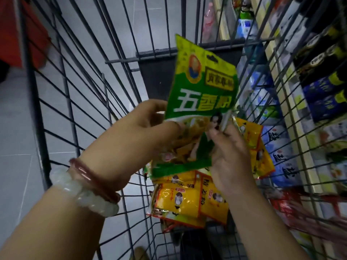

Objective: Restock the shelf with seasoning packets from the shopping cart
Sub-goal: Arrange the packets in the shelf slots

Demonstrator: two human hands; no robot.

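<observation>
A green and yellow seasoning packet [202, 87] stands upright above the wire shopping cart [78, 94]. My left hand [142, 136] pinches its lower left side, thumb on the front. My right hand [229, 158] grips the packet's lower right edge, and more green packets seem stacked behind the front one. Several yellow seasoning packets [180, 201] lie in the cart below my hands, with more yellow packets [257, 145] to the right.
The shelf [293, 102] runs along the right, behind the cart's wire side, stocked with blue and white bags [281, 154] and dark bottles [323, 59]. Grey tiled floor [16, 166] lies to the left. Something red [11, 34] stands at the top left.
</observation>
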